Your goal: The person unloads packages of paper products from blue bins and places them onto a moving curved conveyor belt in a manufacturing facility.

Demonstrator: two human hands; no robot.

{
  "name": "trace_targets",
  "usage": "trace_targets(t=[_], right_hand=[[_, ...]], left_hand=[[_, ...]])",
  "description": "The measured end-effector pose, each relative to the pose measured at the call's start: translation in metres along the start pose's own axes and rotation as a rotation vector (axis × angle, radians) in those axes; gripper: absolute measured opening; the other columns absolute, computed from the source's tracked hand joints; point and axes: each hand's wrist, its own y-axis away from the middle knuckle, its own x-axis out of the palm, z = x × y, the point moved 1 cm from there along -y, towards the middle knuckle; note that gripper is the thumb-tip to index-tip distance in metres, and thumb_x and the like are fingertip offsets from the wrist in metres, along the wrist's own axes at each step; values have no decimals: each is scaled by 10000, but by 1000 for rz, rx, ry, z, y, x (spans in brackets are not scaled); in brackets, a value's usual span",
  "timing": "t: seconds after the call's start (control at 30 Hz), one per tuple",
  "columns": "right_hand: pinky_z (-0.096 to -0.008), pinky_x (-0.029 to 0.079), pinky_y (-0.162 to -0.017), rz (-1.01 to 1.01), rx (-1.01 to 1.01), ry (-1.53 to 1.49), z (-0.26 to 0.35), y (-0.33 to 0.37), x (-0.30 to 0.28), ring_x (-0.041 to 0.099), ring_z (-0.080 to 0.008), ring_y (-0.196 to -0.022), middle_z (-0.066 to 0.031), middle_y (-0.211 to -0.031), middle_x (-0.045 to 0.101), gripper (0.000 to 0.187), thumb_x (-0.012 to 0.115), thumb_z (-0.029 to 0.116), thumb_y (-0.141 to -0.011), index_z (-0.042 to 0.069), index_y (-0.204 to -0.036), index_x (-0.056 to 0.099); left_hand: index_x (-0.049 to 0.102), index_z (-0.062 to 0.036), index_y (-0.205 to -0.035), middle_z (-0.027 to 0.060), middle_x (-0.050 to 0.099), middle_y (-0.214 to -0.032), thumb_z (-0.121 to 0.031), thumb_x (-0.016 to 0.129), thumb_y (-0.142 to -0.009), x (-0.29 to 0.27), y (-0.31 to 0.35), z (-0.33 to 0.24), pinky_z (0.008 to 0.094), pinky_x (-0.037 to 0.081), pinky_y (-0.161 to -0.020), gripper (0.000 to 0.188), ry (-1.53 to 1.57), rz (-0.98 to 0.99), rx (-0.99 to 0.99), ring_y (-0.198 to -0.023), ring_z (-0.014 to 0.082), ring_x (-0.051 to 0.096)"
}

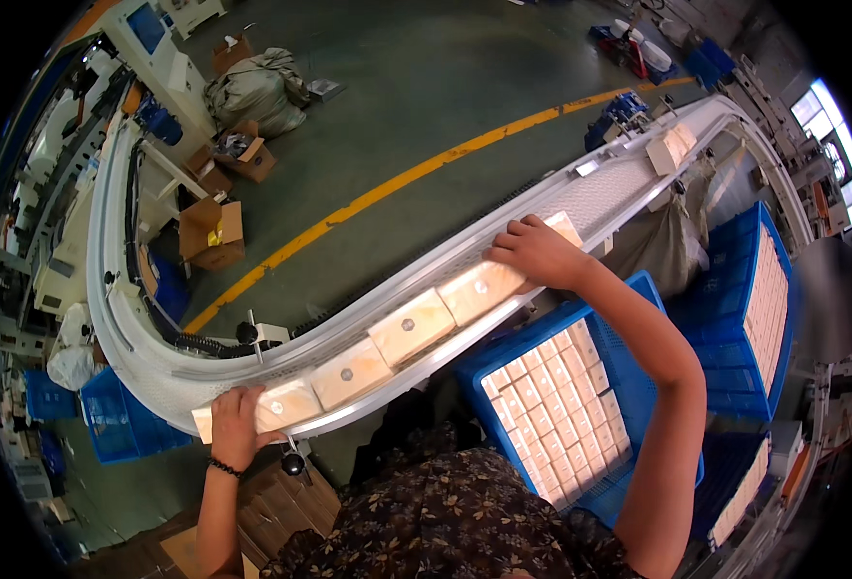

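A row of several cream cartons (410,326), each with a small dark round mark on top, lies end to end on the curved white conveyor (590,193). My left hand (237,425), a dark bead bracelet at its wrist, is closed over the carton at the row's left end, thumb toward my side. At the right end my right hand (540,253) grips another carton from above, fingers over its far edge. Both hands partly cover the cartons they hold. Farther along the belt, a separate group of cartons (672,149) stands near the bend.
Beside my right arm, a blue crate (645,372) holds rows of similar cartons; another filled blue crate (735,289) stands farther right. A black knob (293,464) sticks out from the near rail. Open cardboard boxes (211,234) lie beyond the belt. Flattened cardboard (286,502) lies below my left forearm.
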Motion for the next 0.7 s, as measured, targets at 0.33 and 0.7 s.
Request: trace_targets(t=[0.33,0.7], right_hand=[[-452,495,-949,-816,715,-528,67,263,48,597,-348,-1092,-128,-1178,644,525,721,232,-895,103,-1376,554],[-519,438,-1069,686,1497,-1012,476,545,474,477,-360,-1325,-173,-1410,509,744,707,193,-832,182,-1511,403]], left_hand=[[527,32,-1379,219,524,-1370,-87,740,-850,-41,-82,-168,464,401,-1090,582,36,-240,63,-1258,404,510],[190,-193,-1615,164,244,-1644,-112,518,-982,450,-133,-430,588,172,-1220,718,-795,1108,1083,-1518,325,240]])
